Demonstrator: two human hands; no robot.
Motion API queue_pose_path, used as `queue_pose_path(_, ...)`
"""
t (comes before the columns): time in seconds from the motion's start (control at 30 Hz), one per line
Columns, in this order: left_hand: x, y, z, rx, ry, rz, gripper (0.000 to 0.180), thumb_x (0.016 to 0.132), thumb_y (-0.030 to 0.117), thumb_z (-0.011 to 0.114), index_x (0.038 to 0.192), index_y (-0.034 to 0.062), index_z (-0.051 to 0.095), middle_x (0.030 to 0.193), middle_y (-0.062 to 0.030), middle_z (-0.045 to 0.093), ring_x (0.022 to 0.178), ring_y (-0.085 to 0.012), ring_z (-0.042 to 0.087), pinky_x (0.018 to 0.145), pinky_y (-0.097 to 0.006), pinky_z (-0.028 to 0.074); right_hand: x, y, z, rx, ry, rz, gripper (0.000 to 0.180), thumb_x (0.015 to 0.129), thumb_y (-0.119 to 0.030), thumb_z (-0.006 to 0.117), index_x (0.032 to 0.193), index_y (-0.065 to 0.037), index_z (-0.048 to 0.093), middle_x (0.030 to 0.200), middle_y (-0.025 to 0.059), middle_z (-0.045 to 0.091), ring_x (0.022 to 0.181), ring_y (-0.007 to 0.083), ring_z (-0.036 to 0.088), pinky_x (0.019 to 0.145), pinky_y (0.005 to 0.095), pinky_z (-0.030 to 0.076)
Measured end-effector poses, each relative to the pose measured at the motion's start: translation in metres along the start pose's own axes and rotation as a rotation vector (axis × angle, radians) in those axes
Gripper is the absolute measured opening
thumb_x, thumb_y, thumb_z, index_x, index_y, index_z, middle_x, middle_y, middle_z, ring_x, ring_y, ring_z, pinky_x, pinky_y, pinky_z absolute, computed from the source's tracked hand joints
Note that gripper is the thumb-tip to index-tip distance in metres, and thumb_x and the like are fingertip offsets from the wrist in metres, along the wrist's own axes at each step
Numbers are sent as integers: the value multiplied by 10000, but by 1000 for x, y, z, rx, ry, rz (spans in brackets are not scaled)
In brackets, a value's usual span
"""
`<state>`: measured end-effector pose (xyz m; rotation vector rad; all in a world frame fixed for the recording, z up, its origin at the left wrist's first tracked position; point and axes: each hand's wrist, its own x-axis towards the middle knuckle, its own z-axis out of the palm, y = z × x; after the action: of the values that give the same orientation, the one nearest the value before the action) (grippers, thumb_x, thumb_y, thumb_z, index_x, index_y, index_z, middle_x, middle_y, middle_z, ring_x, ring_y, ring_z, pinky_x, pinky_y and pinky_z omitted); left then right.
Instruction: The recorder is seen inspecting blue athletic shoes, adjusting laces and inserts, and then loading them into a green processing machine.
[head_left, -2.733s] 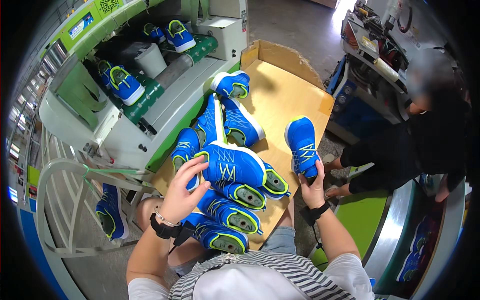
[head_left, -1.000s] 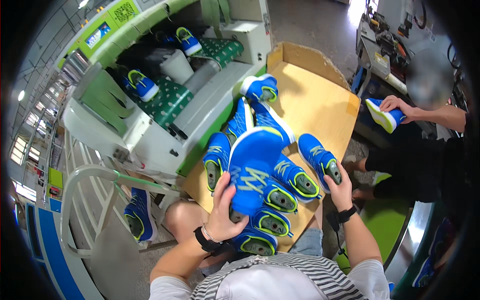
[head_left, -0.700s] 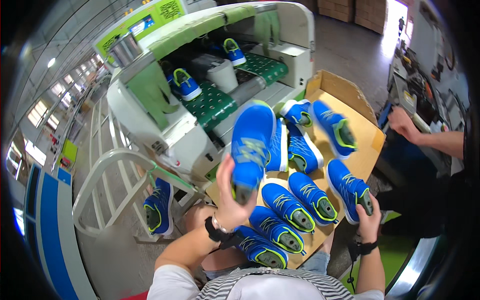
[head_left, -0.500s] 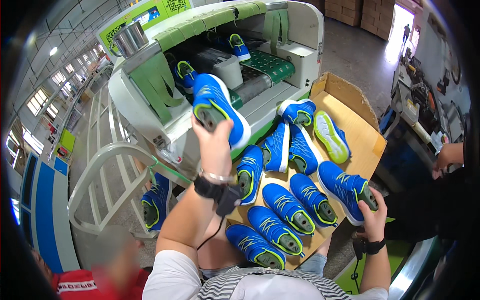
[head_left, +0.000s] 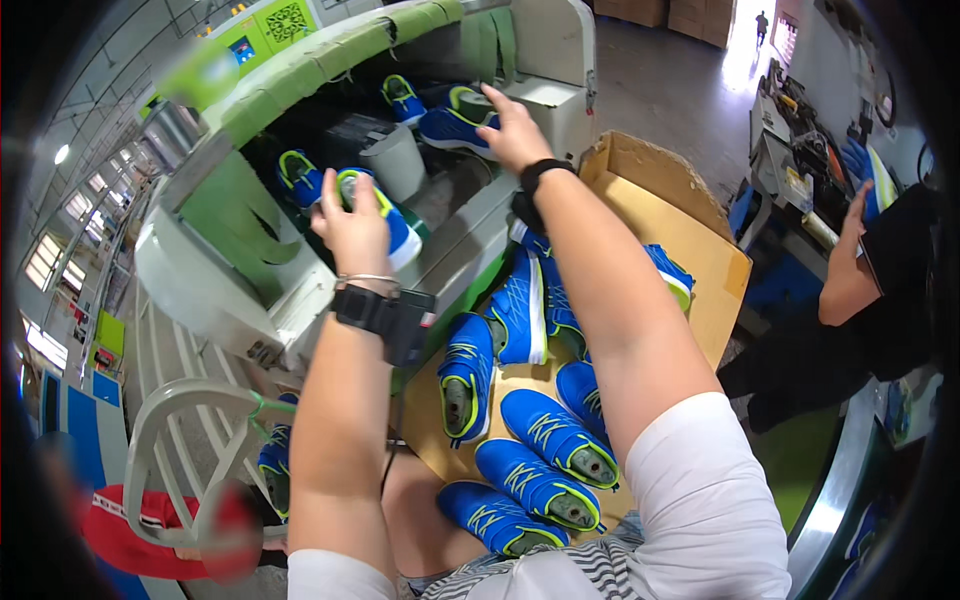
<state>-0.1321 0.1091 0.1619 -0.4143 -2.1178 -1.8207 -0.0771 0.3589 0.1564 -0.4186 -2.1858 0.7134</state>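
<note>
Left hand grips blue shoe over green machine; right hand open, reaching farther shoe there. Step: loading machine. Next: seat shoe squarely.

shoe in my left hand: blue sneaker, lime trim, gripped at heel
shoe by my right hand: blue sneaker, lying just left of fingertips

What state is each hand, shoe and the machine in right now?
left hand: closed around a blue shoe, held at the machine opening.
blue shoe: gripped, above the belt area.
right hand: open, reaching toward a shoe in the machine; contact unclear.
shoe in the machine: lying inside the machine, on its side.
cardboard tray: holds several blue shoes.
blue shoes: lying loose on the tray, openings up.
machine: front open.
</note>
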Motion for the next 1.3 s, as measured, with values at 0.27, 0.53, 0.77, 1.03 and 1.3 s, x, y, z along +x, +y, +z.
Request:
queue_pose_path(0.27,-65,-17,-49,-185,-386,101,862,946,263,666,1591,14,151,1633,-234,158,1518,-313,166,1214,-376,175,-111,150,-149,-130,-436,452,883,848,-544,717,1468,22,446,1424,279,526,1358,338,494,1130,404,384)
queue_pose_path(0.53,-204,-30,-92,-112,-804,49,798,892,195,698,1570,136,281,1646,-247,-39,1524,-425,107,1211,-494,222,-315,168,-197,-227,-53,483,769,745,-224,869,1343,52,473,1211,232,627,1124,352,617,986,443,473)
queue_pose_path(0.77,-223,-48,-150,199,-816,55,639,883,214,725,1459,139,457,1605,-222,166,1494,-406,187,1210,-478,226,-358,72,-202,-352,-201,541,656,679,-226,891,1213,21,599,1088,244,636,1052,427,595,950,450,469)
queue_pose_path(1.03,-229,-10,-165,202,-917,112,515,897,127,699,1384,90,534,1602,-199,196,1470,-367,269,1189,-444,268,-402,53,-193,-23,62,529,822,790,-111,797,1490,3,381,1298,243,622,1182,306,630,1010,380,483)
queue_pose_path(1.3,-228,-22,-189,269,-888,60,488,891,100,684,1358,60,548,1600,-189,208,1426,-360,325,1172,-440,304,-493,32,-192,-13,240,295,883,789,-28,817,1507,-61,304,1485,194,431,1345,311,470,1120,408,383)
